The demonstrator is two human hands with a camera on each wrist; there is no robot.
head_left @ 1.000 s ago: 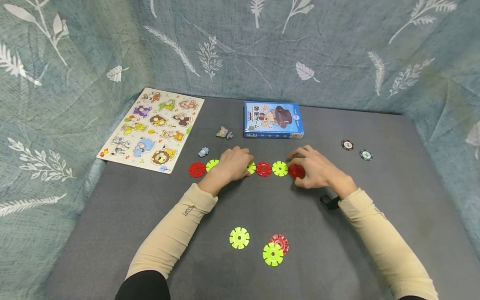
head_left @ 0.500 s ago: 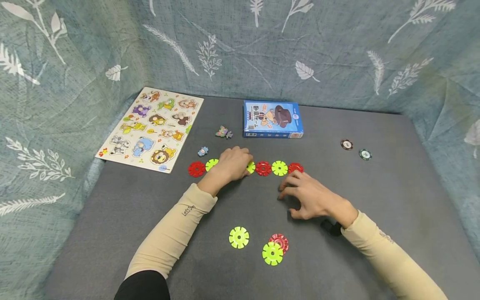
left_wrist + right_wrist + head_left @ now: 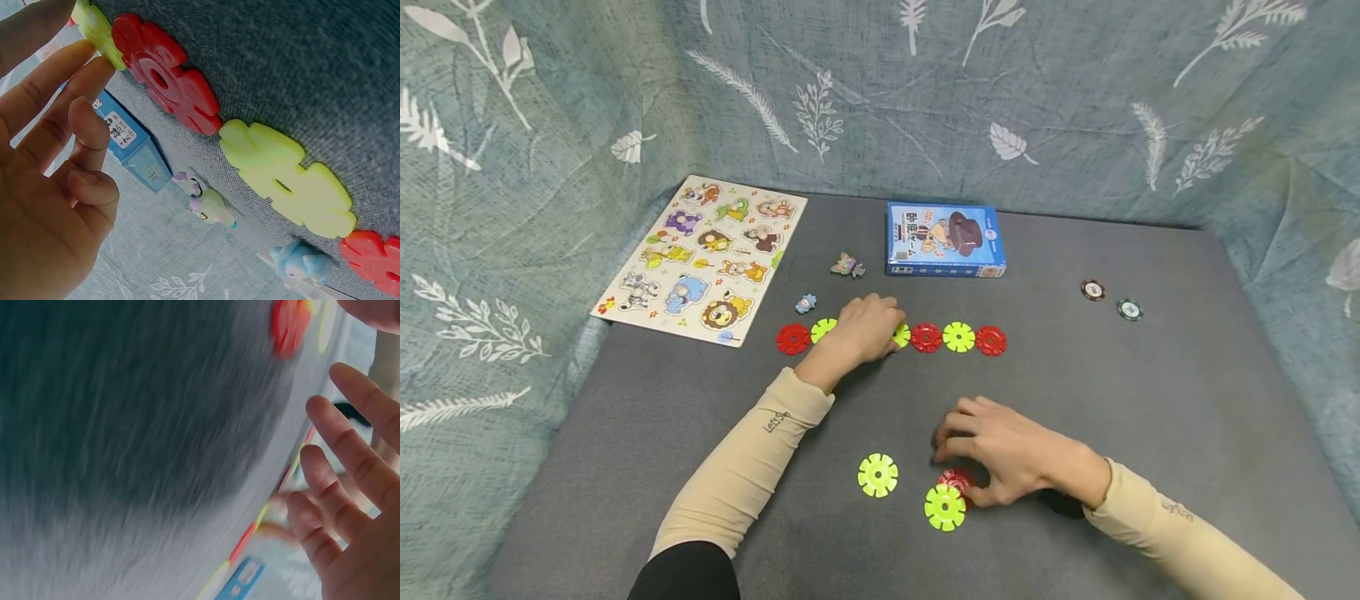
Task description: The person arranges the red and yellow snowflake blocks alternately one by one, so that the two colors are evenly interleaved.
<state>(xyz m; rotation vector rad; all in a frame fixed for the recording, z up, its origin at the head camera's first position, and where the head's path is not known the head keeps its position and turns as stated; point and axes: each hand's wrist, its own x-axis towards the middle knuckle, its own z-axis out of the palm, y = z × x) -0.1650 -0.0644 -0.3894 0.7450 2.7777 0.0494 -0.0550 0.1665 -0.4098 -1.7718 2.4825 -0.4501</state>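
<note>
Down from the row's 3 o'clock end to about 5 o'clock has gone the right hand (image 3: 1000, 446), with 12 taken as straight away from the person and the middle of the row of discs (image 3: 932, 341) as the dial's centre. Its fingers are spread and bent, gripping nothing, with the thumb at the edge of a loose red disc (image 3: 956, 478). On that disc's 7 o'clock side a loose yellow-green disc (image 3: 940, 502) partly overlaps it; a lone yellow-green disc (image 3: 884, 479) lies apart at 6 o'clock.

Since the earlier frame, the red end disc (image 3: 996, 344) has come out from under the fingers and lies wholly in sight, closing the row at 3 o'clock. That suggests the end piece has been let go and the handling has passed to the discs outside the row, three of which remain.

No such shift shows in the left hand (image 3: 865, 327): it stays over the row, thumb and fingertips pinching a yellow-green row disc (image 3: 106, 39). This looks like steadying. Neighbouring discs appear to touch edge to edge; whether they are slotted together cannot be told. Out at 1 o'clock on the desk (image 3: 1150, 433), the blue box (image 3: 947, 237) has not moved.
</note>
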